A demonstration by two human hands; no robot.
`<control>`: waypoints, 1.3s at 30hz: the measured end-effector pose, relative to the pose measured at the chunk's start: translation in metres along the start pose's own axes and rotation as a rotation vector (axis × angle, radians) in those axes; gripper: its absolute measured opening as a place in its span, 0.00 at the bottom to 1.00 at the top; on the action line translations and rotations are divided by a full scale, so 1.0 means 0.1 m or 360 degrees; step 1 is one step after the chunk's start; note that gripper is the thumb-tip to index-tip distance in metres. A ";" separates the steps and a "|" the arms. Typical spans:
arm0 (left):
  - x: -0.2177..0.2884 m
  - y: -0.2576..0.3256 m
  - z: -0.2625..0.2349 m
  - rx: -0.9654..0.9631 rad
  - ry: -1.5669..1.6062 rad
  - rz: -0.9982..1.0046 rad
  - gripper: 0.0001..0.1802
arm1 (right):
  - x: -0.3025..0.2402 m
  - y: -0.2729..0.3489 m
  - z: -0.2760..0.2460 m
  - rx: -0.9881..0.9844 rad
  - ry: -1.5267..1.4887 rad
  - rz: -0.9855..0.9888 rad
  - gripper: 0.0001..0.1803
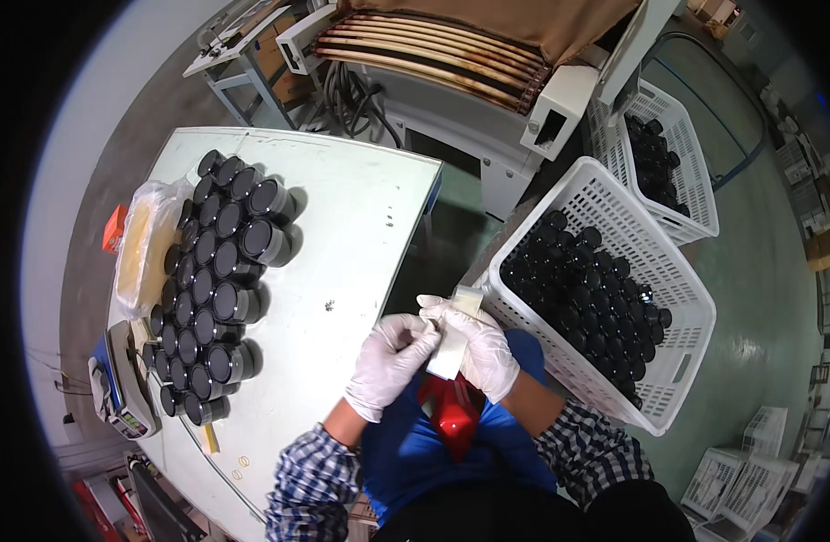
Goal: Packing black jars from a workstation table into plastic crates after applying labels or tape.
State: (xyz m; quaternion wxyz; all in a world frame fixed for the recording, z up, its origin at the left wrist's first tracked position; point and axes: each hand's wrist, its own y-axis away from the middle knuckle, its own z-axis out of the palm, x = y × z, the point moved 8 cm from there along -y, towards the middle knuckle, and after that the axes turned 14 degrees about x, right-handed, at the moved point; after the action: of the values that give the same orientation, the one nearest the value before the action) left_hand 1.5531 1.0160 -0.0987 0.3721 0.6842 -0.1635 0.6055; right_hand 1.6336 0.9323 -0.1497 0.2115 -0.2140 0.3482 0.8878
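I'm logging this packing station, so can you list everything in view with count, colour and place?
Jars: many, black with dark lids, stacked on the table's left.
Table: one, white, centre-left.
Bag: one, clear with yellow contents, left table edge.
Scale: one, grey, lower left.
Near basket: one, white, black jars inside, right.
Far basket: one, white, upper right.
Conveyor machine: one, white, top.
Strip: one, white, between both hands.
Left hand: white glove.
Right hand: white glove.
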 end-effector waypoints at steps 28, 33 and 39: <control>-0.41 0.05 0.36 0.0048 0.0407 -0.0225 0.08 | -0.06 0.23 -0.82 -0.0008 0.0204 0.0254 0.09; -0.39 -0.04 0.64 0.0025 0.0109 -0.0146 0.04 | -0.27 0.23 -0.78 0.0102 0.0299 0.0134 0.07; -0.55 -0.11 0.71 0.0043 -0.0015 -0.0102 0.04 | -0.42 0.15 -0.84 0.0228 0.0678 -0.0022 0.04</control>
State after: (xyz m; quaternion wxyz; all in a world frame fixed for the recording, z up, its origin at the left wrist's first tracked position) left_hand 1.5985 0.9606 -0.1538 0.3813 0.6968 -0.1351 0.5923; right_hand 1.6792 0.8537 -0.1755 0.1539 -0.3837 0.4456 0.7941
